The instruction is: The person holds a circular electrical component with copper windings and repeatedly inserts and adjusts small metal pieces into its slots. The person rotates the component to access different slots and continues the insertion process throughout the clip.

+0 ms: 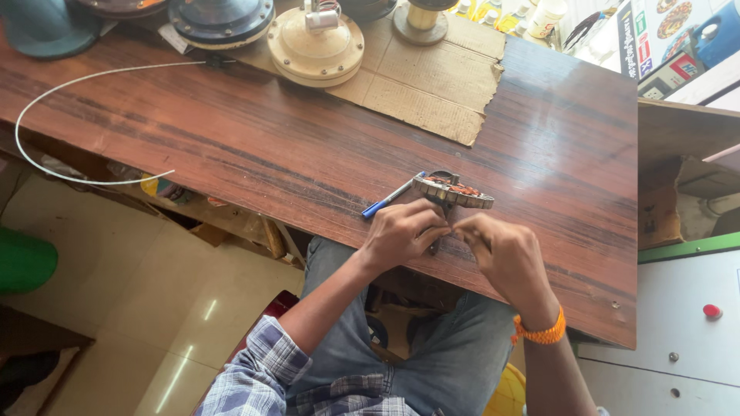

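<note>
A: Starting left of the stator (pixel 452 191): what lies there?

B: A thin white wire (pixel 46 92) curves in a wide loop over the glossy, dark-grained wooden table (pixel 270 146). Nearer the stator, a blue pen (pixel 387 201) lies slanted, its tip touching the stator's left end.

A: And the stator itself?

B: A flat metal ring, tilted on edge, with copper-coloured windings on top. It stands at the table's near edge, just above both hands.

A: The hands?

B: The left hand (pixel 402 233) is curled, fingers pressed together, its tips meeting those of the right hand (pixel 502 254) below the stator. Both seem to pinch something small; what it is, I cannot tell. An orange thread band (pixel 539 332) rings the right wrist.

A: Behind the stator?

B: Torn brown cardboard (pixel 432 81) with a round cream motor housing (pixel 316 46) on it. A dark blue housing (pixel 221 19) left of that is cut off by the top edge.
</note>
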